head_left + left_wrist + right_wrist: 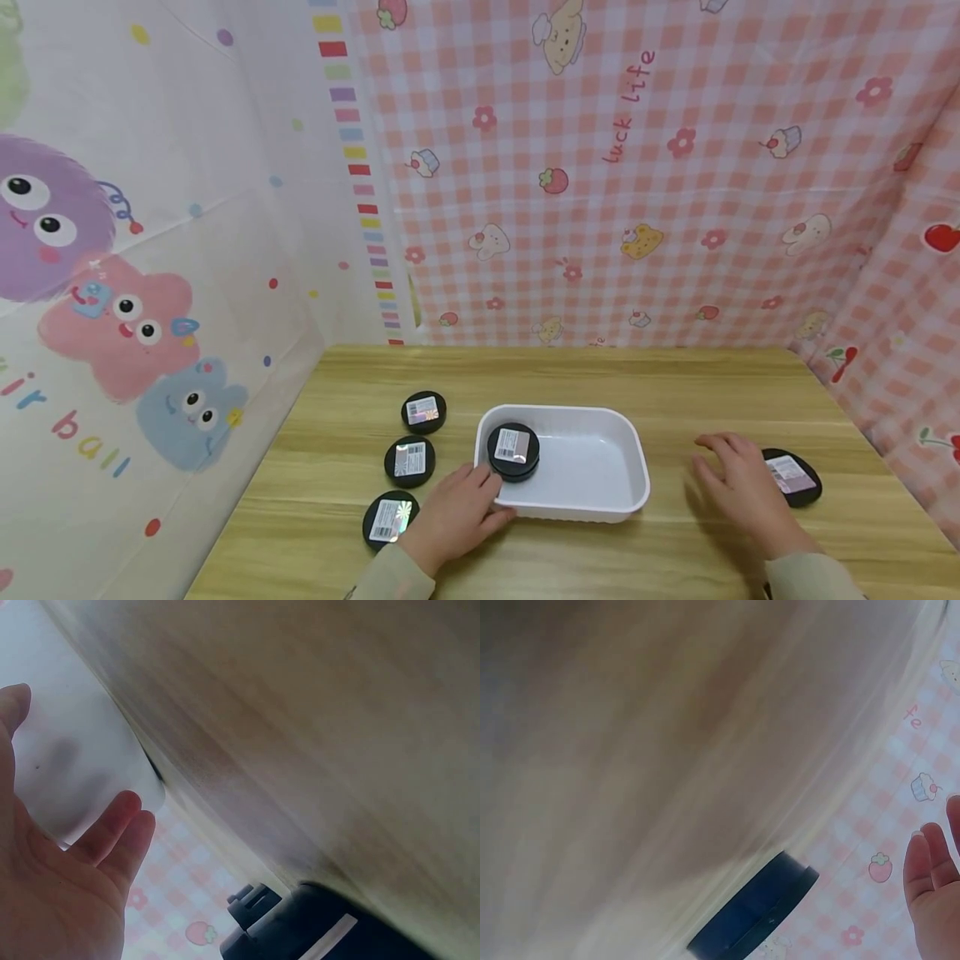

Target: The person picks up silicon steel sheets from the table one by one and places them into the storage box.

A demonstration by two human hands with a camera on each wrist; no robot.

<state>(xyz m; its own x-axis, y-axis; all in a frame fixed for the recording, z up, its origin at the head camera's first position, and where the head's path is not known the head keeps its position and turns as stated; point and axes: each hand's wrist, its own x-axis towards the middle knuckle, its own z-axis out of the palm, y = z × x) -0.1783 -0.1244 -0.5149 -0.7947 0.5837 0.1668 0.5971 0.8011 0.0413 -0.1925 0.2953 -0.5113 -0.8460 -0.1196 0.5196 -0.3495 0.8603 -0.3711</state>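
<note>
In the head view, my left hand (pixel 461 508) is at the near left corner of a white plastic tray (pixel 600 507). Its fingertips meet the rim while the thumb lies along the front wall. The left wrist view shows the fingers of this hand (pixel 67 877) extended beside the tray's white wall (pixel 82 727). Inside the tray's left end are two stacked round black containers, the upper one (pixel 513 446) labelled. My right hand (pixel 738 487) hovers with spread fingers, holding nothing, just left of another flat black container (pixel 795 479), whose side (pixel 754 915) shows in the right wrist view.
Three more labelled black containers form a column left of the tray: a far one (pixel 423 412), a middle one (pixel 410 461) and a near one (pixel 391 521) beside my left wrist. Patterned cloths (pixel 525 208) enclose the wooden table (pixel 675 375) at the back and sides.
</note>
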